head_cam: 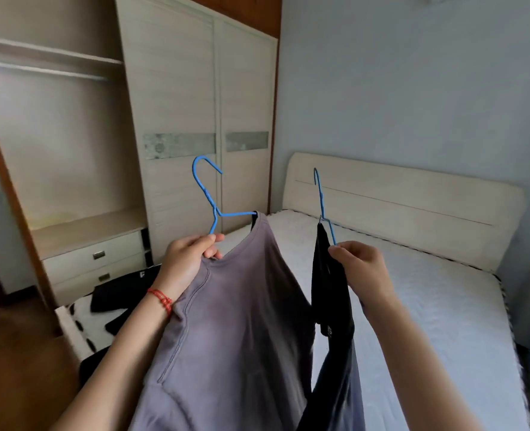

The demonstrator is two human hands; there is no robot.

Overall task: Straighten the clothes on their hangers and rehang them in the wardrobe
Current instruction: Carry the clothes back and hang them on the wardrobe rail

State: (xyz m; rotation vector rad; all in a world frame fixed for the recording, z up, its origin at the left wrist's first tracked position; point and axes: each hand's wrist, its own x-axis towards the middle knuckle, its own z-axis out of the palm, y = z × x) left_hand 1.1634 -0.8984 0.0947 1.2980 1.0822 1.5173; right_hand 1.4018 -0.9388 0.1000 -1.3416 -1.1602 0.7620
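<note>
Left hand [192, 253] pinches the grey top's [242, 321] blue hanger [209, 194]; right hand [355, 262] pinches the black garment's [329, 275] hanger. Looks mid-straightening: the grey top sits crooked. Next, square it, then the wardrobe [55, 144], upper left.

Both arms were raised forward, hands apart.
The left hand [192, 256] was curled, thumb pinched to fingers; the right hand [358, 265] was likewise pinched shut.

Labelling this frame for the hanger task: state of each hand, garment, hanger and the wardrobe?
Left hand: grip on the left blue wire hanger, at the shirt's neckline.
Right hand: pinches the right blue wire hanger.
Purple-grey T-shirt: half on its hanger, one hanger arm bare.
Black garment: hanging bunched and narrow.
Pale wood wardrobe: left section open, rail bare, sliding doors shut.
Black clothes on the bed: lying loose.
</note>
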